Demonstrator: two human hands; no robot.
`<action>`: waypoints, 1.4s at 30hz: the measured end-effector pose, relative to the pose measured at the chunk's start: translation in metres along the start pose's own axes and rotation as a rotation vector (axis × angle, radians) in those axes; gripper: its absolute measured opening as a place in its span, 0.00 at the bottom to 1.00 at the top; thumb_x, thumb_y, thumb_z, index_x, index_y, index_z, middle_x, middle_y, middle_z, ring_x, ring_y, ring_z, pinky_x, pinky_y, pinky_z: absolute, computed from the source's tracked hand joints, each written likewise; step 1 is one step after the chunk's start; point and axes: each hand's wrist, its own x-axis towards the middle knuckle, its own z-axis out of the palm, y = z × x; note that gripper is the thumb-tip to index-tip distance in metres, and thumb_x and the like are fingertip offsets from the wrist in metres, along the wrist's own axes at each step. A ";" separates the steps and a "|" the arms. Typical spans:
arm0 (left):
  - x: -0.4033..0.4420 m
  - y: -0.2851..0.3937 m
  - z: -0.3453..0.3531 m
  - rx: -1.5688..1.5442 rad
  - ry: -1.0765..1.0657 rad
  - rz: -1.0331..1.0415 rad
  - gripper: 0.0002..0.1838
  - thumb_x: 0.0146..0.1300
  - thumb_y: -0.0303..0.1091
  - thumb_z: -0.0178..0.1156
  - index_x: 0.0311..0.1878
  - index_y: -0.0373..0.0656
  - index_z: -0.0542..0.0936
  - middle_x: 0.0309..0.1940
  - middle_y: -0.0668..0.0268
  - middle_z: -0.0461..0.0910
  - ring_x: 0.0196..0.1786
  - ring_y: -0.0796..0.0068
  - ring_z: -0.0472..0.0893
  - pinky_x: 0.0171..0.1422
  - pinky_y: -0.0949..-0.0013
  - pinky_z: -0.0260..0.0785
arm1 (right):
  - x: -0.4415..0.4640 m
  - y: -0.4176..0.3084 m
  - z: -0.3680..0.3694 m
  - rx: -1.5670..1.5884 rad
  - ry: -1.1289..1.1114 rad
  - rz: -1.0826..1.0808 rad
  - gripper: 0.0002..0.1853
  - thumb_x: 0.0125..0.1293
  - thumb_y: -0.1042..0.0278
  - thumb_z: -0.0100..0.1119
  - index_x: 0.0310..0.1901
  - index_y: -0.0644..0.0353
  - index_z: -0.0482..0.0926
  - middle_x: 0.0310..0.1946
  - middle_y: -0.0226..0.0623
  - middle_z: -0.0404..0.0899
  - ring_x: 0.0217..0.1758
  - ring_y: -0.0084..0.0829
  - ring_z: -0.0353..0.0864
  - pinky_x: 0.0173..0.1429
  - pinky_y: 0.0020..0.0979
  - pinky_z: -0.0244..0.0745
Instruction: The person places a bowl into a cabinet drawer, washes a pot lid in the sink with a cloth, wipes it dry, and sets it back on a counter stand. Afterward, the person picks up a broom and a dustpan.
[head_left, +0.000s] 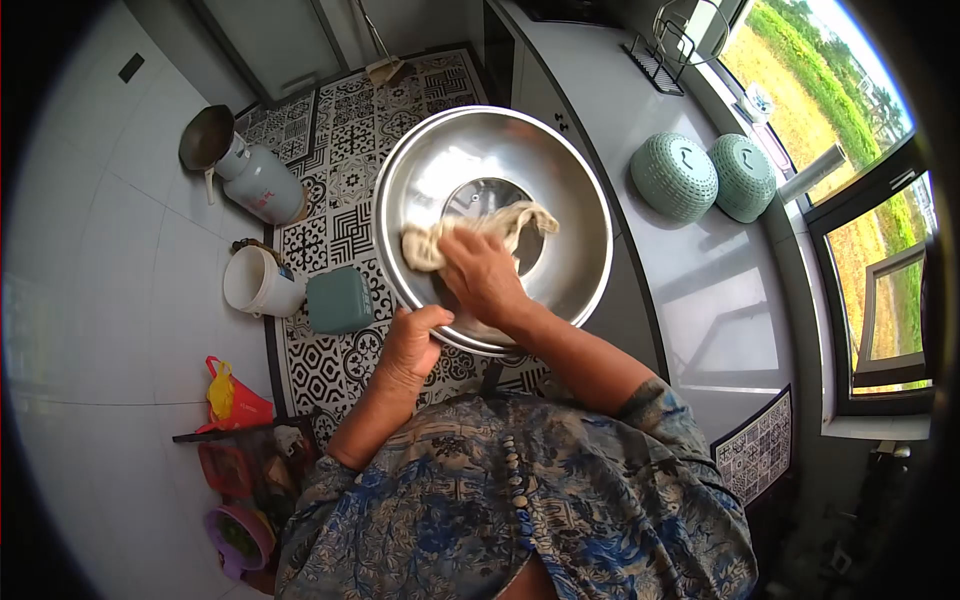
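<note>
A large, shiny steel basin (570,200) is held up in front of my body, its open side facing me. My left hand (412,345) grips the near-left rim, thumb over the edge and the other fingers hidden behind it. Inside the basin, my right hand (480,272) presses a crumpled cream cloth (425,248) against the inner wall. Part of that cloth trails to the right across the basin's round bottom. The fingers of my right hand are bent onto the cloth.
Two green textured bowls (674,177) sit upside down on the grey counter (700,300) at right, by the window. A wire rack (660,65) stands farther back. On the patterned floor at left are a gas cylinder (262,185), a white bucket (262,283) and a green box (338,300).
</note>
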 end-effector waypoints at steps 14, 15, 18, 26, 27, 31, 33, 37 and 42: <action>0.004 -0.012 -0.042 0.085 0.088 0.077 0.20 0.38 0.15 0.51 0.41 0.34 0.73 0.30 0.67 0.73 0.32 0.75 0.72 0.37 0.73 0.65 | -0.037 0.127 -0.067 0.334 0.427 0.878 0.16 0.61 0.59 0.44 0.39 0.62 0.75 0.32 0.48 0.78 0.38 0.46 0.77 0.43 0.40 0.70; 0.004 -0.016 -0.040 0.111 0.084 0.044 0.19 0.38 0.15 0.51 0.39 0.34 0.74 0.28 0.67 0.74 0.32 0.74 0.73 0.37 0.72 0.66 | -0.029 0.128 -0.065 0.356 0.489 0.887 0.16 0.61 0.58 0.44 0.38 0.63 0.76 0.32 0.48 0.78 0.37 0.45 0.78 0.42 0.39 0.70; -0.011 -0.022 -0.029 0.276 -0.045 0.038 0.12 0.42 0.18 0.53 0.34 0.33 0.76 0.27 0.66 0.76 0.31 0.75 0.74 0.36 0.73 0.65 | -0.006 0.127 -0.036 0.465 0.658 0.913 0.16 0.60 0.60 0.46 0.36 0.65 0.75 0.30 0.52 0.77 0.35 0.47 0.77 0.40 0.39 0.70; 0.006 -0.028 -0.019 0.212 -0.141 -0.143 0.14 0.43 0.18 0.54 0.37 0.34 0.75 0.31 0.66 0.77 0.32 0.73 0.76 0.39 0.72 0.66 | 0.008 -0.006 -0.003 0.540 0.171 0.387 0.14 0.60 0.61 0.47 0.34 0.65 0.72 0.27 0.51 0.74 0.31 0.43 0.75 0.38 0.39 0.69; 0.017 -0.031 -0.021 0.028 -0.179 -0.054 0.16 0.42 0.17 0.54 0.39 0.33 0.74 0.31 0.64 0.77 0.32 0.70 0.77 0.42 0.69 0.68 | -0.004 -0.006 0.015 0.502 0.103 0.251 0.12 0.60 0.62 0.46 0.35 0.63 0.73 0.27 0.48 0.75 0.31 0.40 0.76 0.37 0.37 0.70; 0.021 -0.020 -0.035 0.092 -0.026 -0.023 0.17 0.35 0.18 0.52 0.35 0.30 0.73 0.31 0.61 0.74 0.36 0.67 0.74 0.47 0.66 0.68 | -0.047 0.006 -0.031 0.272 -0.378 0.510 0.16 0.56 0.58 0.45 0.34 0.63 0.74 0.30 0.52 0.76 0.35 0.49 0.76 0.43 0.40 0.70; 0.026 -0.021 -0.044 0.141 -0.021 -0.066 0.13 0.35 0.20 0.51 0.30 0.31 0.73 0.30 0.62 0.73 0.35 0.68 0.73 0.48 0.66 0.67 | -0.087 0.025 -0.035 0.243 -0.354 0.640 0.17 0.54 0.56 0.44 0.31 0.63 0.75 0.28 0.52 0.76 0.33 0.49 0.77 0.43 0.42 0.69; 0.033 -0.043 -0.060 0.113 0.037 -0.083 0.20 0.34 0.21 0.51 0.38 0.29 0.72 0.34 0.62 0.73 0.39 0.67 0.73 0.47 0.65 0.66 | -0.136 0.027 -0.084 0.093 -0.487 0.793 0.18 0.54 0.54 0.44 0.33 0.60 0.77 0.28 0.48 0.78 0.33 0.45 0.78 0.41 0.40 0.70; 0.016 -0.019 -0.049 0.051 0.129 -0.118 0.24 0.36 0.24 0.51 0.44 0.31 0.71 0.39 0.58 0.72 0.41 0.61 0.73 0.48 0.60 0.67 | -0.225 0.043 -0.145 0.324 0.046 1.149 0.14 0.54 0.57 0.51 0.35 0.57 0.79 0.24 0.38 0.78 0.26 0.30 0.77 0.34 0.31 0.72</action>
